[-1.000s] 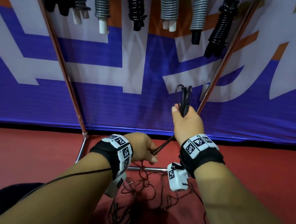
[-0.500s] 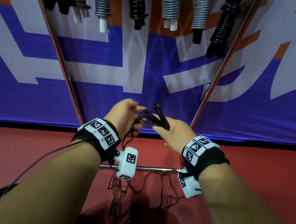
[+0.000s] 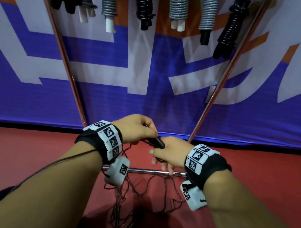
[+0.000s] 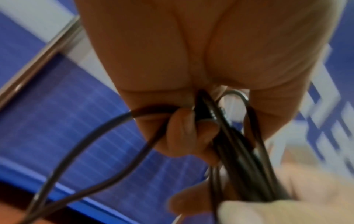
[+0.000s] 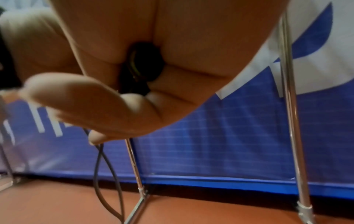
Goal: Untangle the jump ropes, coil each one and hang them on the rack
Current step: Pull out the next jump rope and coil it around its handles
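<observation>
Now lower | both hands [image 3: 152, 145] closer together | gripping rope handles [image 3: 158, 142]

Red floor [image 3: 22, 157]; blue banner [image 3: 148, 98] with large white characters, orange band on top.

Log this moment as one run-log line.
left hand: grips rope handles | right hand: grips handles | cord: dangling, uncoiled

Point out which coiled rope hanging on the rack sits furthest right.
The black coil beside the rack's right pole. The two coils to its left are grey; this one hangs lowest.
</observation>
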Demonstrator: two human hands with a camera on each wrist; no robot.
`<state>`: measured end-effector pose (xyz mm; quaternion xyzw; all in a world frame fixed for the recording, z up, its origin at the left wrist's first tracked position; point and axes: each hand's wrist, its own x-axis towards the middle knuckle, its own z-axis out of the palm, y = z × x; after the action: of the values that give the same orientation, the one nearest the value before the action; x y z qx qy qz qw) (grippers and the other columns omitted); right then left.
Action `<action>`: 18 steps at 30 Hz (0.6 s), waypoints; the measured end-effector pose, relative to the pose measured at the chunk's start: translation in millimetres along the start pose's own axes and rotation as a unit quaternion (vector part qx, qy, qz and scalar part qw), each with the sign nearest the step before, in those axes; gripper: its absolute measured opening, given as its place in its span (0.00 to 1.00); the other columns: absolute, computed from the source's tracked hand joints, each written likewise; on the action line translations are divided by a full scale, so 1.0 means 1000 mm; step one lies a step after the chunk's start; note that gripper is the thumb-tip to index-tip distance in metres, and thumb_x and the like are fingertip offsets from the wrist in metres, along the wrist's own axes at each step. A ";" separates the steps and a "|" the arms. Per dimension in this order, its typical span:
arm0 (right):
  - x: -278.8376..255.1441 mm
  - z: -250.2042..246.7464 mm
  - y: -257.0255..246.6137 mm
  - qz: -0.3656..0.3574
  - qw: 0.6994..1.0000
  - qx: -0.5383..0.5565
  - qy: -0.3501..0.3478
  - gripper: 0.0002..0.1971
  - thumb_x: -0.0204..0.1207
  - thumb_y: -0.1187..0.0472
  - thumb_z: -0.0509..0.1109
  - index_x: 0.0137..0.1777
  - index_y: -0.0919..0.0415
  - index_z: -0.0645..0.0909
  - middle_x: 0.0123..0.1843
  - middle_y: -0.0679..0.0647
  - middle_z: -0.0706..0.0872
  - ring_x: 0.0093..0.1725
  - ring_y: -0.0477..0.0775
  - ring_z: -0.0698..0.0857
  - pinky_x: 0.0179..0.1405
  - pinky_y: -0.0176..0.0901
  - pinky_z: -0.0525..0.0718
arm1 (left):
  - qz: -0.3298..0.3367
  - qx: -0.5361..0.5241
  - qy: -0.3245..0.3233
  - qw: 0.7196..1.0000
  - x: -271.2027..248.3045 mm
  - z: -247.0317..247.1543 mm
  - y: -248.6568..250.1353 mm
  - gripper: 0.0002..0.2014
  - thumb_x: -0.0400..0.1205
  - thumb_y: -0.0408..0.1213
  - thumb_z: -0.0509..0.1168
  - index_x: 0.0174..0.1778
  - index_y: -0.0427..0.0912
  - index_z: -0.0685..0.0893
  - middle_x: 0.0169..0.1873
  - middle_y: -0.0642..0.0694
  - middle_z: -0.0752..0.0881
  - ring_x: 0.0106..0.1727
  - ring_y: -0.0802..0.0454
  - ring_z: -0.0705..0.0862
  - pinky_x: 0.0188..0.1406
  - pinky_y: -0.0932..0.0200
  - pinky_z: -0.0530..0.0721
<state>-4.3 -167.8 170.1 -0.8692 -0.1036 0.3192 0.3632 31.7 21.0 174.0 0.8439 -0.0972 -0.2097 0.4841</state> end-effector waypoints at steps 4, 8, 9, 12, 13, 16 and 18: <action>-0.003 -0.012 -0.006 0.006 0.996 0.085 0.012 0.14 0.89 0.60 0.71 0.49 0.73 0.87 0.28 0.53 0.90 0.22 0.54 0.86 0.24 0.46 0.89 | 0.012 -0.144 -0.033 0.989 -0.004 -0.011 0.006 0.07 0.82 0.23 0.71 0.54 0.31 0.89 0.37 0.36 0.86 0.24 0.52 0.74 0.23 0.62 0.71; -0.001 -0.015 -0.002 0.021 0.983 0.180 0.009 0.08 0.87 0.59 0.75 0.51 0.65 0.85 0.38 0.58 0.93 0.33 0.57 0.91 0.34 0.48 0.90 | 0.014 -0.184 -0.044 0.982 -0.004 -0.013 0.004 0.06 0.83 0.26 0.73 0.55 0.33 0.89 0.37 0.35 0.84 0.23 0.51 0.73 0.22 0.63 0.71; 0.000 -0.014 -0.001 0.023 0.981 0.190 0.009 0.08 0.86 0.59 0.76 0.53 0.64 0.84 0.39 0.58 0.93 0.34 0.56 0.91 0.34 0.48 0.89 | 0.008 -0.186 -0.038 0.982 -0.003 -0.013 0.003 0.05 0.83 0.26 0.73 0.55 0.34 0.89 0.36 0.35 0.83 0.23 0.51 0.73 0.22 0.63 0.71; -0.001 -0.015 0.000 0.019 0.984 0.175 -0.015 0.11 0.84 0.58 0.79 0.58 0.63 0.83 0.38 0.54 0.92 0.28 0.51 0.85 0.27 0.43 0.86 | -0.003 -0.187 -0.036 0.982 0.000 -0.013 -0.001 0.05 0.82 0.29 0.75 0.53 0.37 0.90 0.36 0.34 0.83 0.24 0.49 0.74 0.25 0.60 0.71; -0.003 -0.016 -0.001 0.018 0.987 0.155 -0.026 0.13 0.83 0.58 0.80 0.59 0.65 0.83 0.34 0.52 0.90 0.25 0.50 0.82 0.25 0.41 0.84 | -0.004 -0.186 -0.039 0.982 0.001 -0.013 -0.002 0.06 0.81 0.29 0.75 0.53 0.37 0.90 0.37 0.33 0.83 0.25 0.48 0.74 0.25 0.60 0.70; -0.004 -0.015 0.002 0.016 0.991 0.129 -0.034 0.17 0.82 0.61 0.80 0.63 0.69 0.81 0.30 0.52 0.84 0.21 0.49 0.74 0.21 0.40 0.73 | 0.003 -0.166 -0.040 0.985 0.000 -0.012 0.000 0.04 0.83 0.26 0.74 0.52 0.36 0.90 0.39 0.34 0.85 0.26 0.48 0.76 0.26 0.60 0.74; -0.002 -0.012 0.005 0.017 0.988 0.150 -0.040 0.11 0.82 0.66 0.78 0.57 0.65 0.78 0.32 0.55 0.81 0.20 0.49 0.70 0.20 0.38 0.67 | 0.010 -0.144 -0.045 0.989 0.000 -0.012 0.000 0.05 0.81 0.27 0.75 0.51 0.37 0.92 0.41 0.36 0.89 0.35 0.46 0.85 0.37 0.58 0.82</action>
<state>1.5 -178.8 174.3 -0.7930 -0.0540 0.3715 0.4797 37.3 30.8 179.5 0.7541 -0.0964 -0.2547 0.5977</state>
